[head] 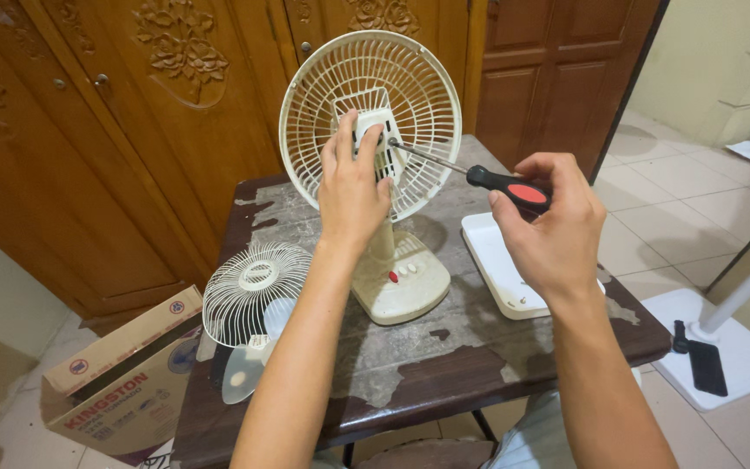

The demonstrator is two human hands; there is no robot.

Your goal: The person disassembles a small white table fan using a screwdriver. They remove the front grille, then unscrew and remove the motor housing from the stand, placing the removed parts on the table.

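Observation:
A cream desk fan [397, 287] stands on a worn wooden table [444, 365], its rear grille [418, 95] facing me with the motor housing [373, 122] in the middle. My left hand [353, 187] grips the motor housing from the left. My right hand [549, 221] holds a screwdriver with a black and red handle [509, 187]; its metal shaft [427, 156] reaches left and its tip meets the housing. The front grille [253, 304] lies detached at the table's left edge, over a translucent fan blade [249, 369].
A white tray [501, 269] lies on the table under my right hand. Carved wooden wardrobe doors [132, 113] rise behind. A cardboard box [123, 382] sits on the floor at left. A white standing-fan base [731, 347] with a black object on it is on the tiled floor at right.

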